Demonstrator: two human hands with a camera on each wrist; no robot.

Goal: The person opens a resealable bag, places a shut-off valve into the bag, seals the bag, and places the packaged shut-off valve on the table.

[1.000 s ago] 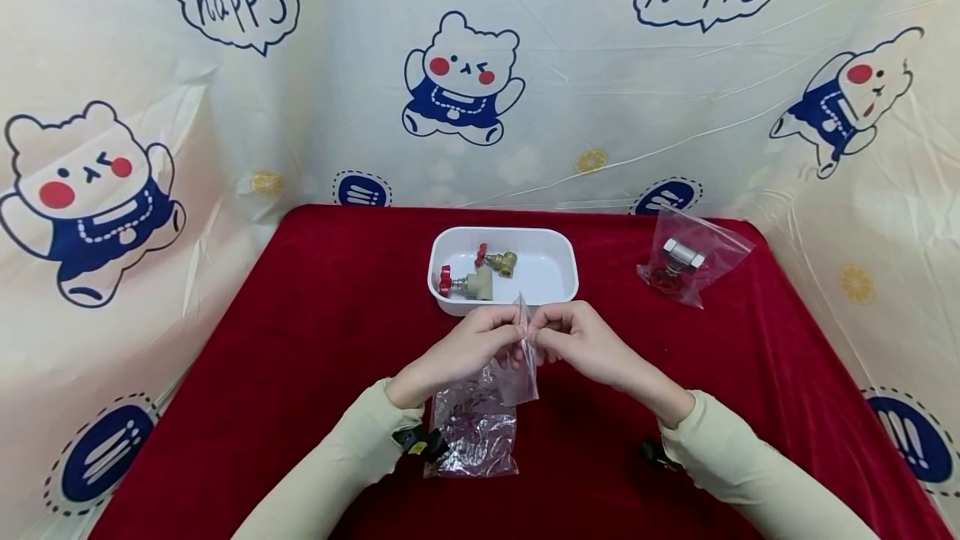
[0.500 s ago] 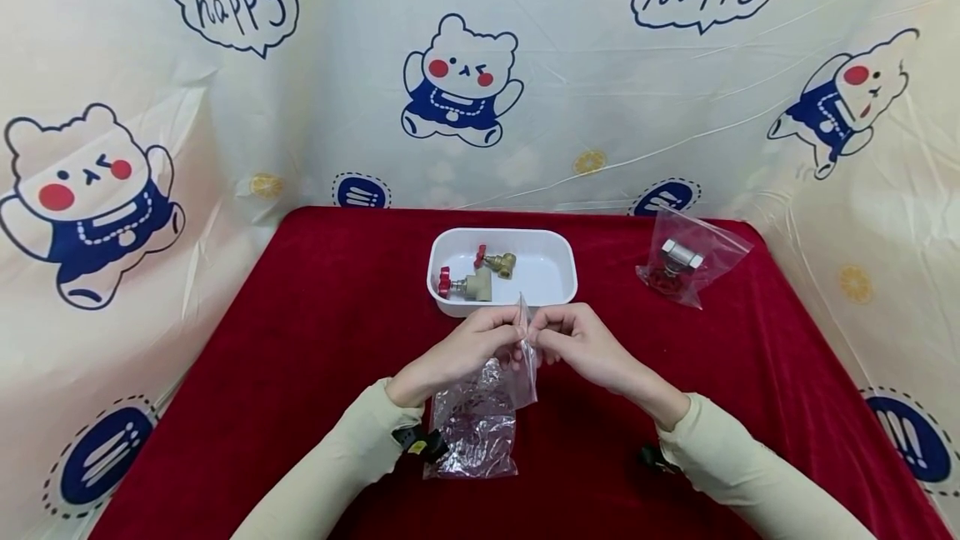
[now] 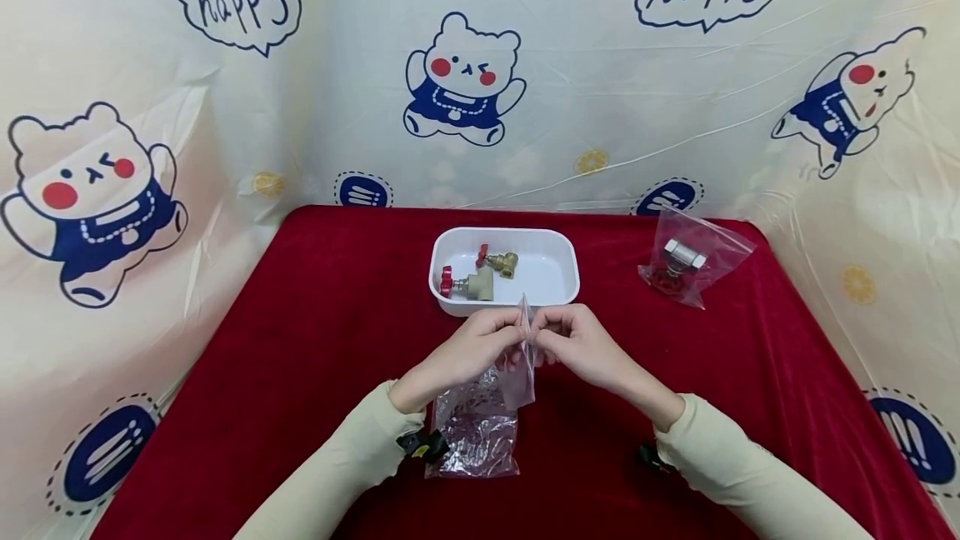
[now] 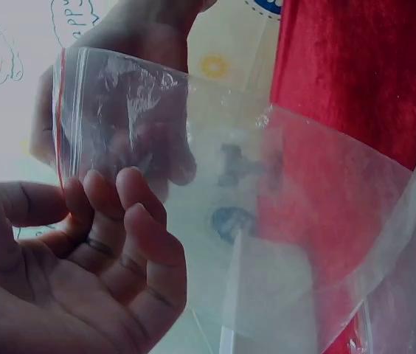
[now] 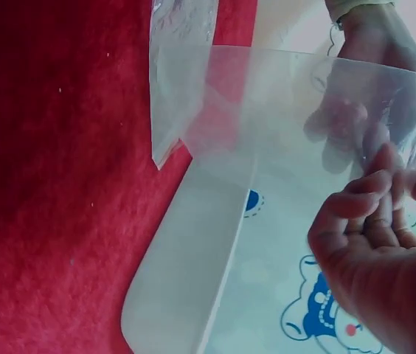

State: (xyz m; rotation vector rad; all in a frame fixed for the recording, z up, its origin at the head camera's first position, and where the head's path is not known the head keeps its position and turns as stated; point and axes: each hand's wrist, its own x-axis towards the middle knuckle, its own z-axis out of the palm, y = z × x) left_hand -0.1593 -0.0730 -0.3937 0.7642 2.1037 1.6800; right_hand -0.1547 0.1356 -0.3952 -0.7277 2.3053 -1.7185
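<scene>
A clear zip-lock bag (image 4: 215,169) hangs between my two hands, its zip edge with a red line at the fingertips. My left hand (image 3: 468,352) pinches that edge from one side between thumb and fingers. From the other side my right hand (image 3: 585,348) pinches the same edge. The bag looks flat, with nothing inside it. Below my left hand, other crinkled clear bags (image 3: 476,444) lie on the red cloth. Just beyond the hands stands a white tray (image 3: 551,303), holding a brass valve (image 3: 504,263) and a beige valve (image 3: 478,283), both with red handles.
A bagged metal valve (image 3: 684,255) with a dark red handwheel lies at the back right of the red tablecloth (image 3: 337,315). Behind the table hangs a pale curtain (image 3: 585,90) printed with bears.
Both hands keep the bag's zip edge pinched in nearly the same place. The tray, valves and other bags have not moved.
</scene>
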